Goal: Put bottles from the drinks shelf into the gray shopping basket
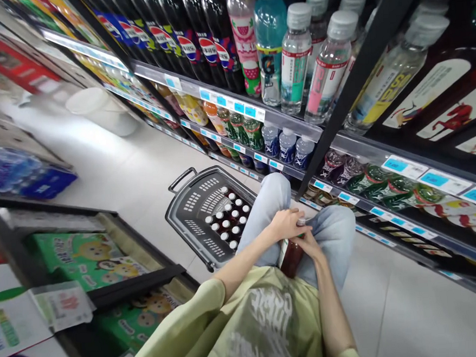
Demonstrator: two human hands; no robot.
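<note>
A bottle of dark red-brown drink (291, 259) with a pale label stands tilted in my lap, between my bent knees. My left hand (287, 223) closes around its top near the cap. Just below, my right hand (307, 244) grips the bottle's neck and shoulder; the fingers partly hide it. To the left on the floor sits a black shopping basket (192, 225), and several dark bottles with white caps (231, 217) are grouped in it.
In front rises a drinks shelf (216, 93) with cola bottles (171, 36) and clear-capped water bottles (295, 60). A black rack of green packages (80, 255) stands at left. Farther off on the floor are a white bucket (103, 109) and blue bottle packs (25, 169).
</note>
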